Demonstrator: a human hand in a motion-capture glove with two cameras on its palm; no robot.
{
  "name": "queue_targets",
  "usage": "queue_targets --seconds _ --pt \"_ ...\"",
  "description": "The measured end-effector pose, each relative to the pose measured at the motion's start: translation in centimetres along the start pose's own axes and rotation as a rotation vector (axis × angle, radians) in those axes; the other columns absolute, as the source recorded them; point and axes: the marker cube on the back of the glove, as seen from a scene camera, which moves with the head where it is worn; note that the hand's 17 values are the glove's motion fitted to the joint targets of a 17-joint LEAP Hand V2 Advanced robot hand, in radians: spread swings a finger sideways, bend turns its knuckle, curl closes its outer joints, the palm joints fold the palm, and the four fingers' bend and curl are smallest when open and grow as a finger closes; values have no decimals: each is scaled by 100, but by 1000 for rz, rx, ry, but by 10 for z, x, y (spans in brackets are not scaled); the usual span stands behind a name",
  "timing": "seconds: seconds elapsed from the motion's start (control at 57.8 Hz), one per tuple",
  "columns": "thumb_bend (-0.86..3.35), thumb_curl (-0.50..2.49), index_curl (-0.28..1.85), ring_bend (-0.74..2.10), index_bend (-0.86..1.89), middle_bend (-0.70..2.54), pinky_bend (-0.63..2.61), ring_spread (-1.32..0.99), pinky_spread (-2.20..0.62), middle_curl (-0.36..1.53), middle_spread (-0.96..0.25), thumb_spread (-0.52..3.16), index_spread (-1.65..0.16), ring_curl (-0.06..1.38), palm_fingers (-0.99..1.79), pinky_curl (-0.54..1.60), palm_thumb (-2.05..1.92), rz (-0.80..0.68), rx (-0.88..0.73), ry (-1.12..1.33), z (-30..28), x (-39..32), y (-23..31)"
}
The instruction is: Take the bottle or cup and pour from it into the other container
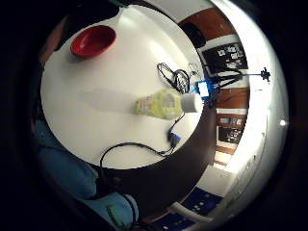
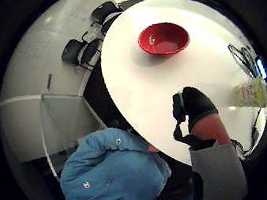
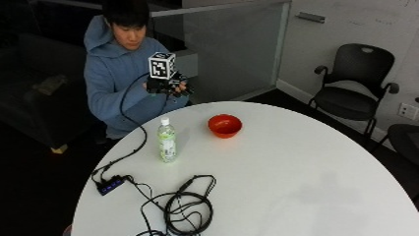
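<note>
Nothing of the task is done yet, as far as the views show. The bottle (image 3: 167, 140) stands upright on the tabletop (image 3: 294, 167), cap on, with nothing touching it. The bowl (image 3: 224, 125) sits near the bottle, on the side toward the far edge, apart from it and upright; it looks empty, though the views are too small to be sure.

The right hand (image 3: 165, 83) is raised in front of the person's chest, above and beyond the tabletop edge nearest the person, well apart from the bottle. It holds nothing; whether its fingers are spread or curled I cannot tell, since the outside view hides them. The other hand seems to be up beside it, touching neither bottle nor bowl.

From the palm cameras, the bottle (image 1: 163, 103) and the bowl (image 1: 93, 41) both lie far below the palm, which fits a hand held high and not yet reaching.

A coil of cable (image 3: 187, 209) lies on the tabletop on the near side of the bottle, away from the bowl, and should not hinder the reach.

Left to do, by my reading: bring the hand down to the bottle, grasp it, likely open the cap, lift it, carry it over the bowl and tip it.
</note>
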Motion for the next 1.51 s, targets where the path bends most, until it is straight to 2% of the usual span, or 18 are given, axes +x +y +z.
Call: queue_targets --seconds 0.069,0.242,0.571,0.761,1.004,1.177,1.505 --pt "4 44 30 36 16 17 49 16 25 25 2 101 -34 25 31 23 80 134 21 -122 -4 -1 9" --pt "-2 45 29 36 15 18 52 17 26 26 1 102 -35 26 25 25 78 226 95 -122 -14 41 36" --pt "-2 46 30 35 16 18 50 17 26 28 1 103 -34 27 25 25 75 346 102 -143 -18 110 82" --pt "-3 45 27 40 13 17 54 17 26 28 2 103 -34 29 20 27 71 381 222 -280 -7 141 108" --pt "-3 43 26 43 13 18 57 19 27 29 3 98 -34 30 12 28 66 376 304 -576 33 182 132" --pt "-4 42 24 47 13 18 59 20 28 29 5 95 -33 30 5 28 64 413 408 -717 61 206 135" --pt "-4 39 22 51 13 19 66 22 30 29 8 91 -32 31 -1 28 60 361 555 -1060 104 216 123"
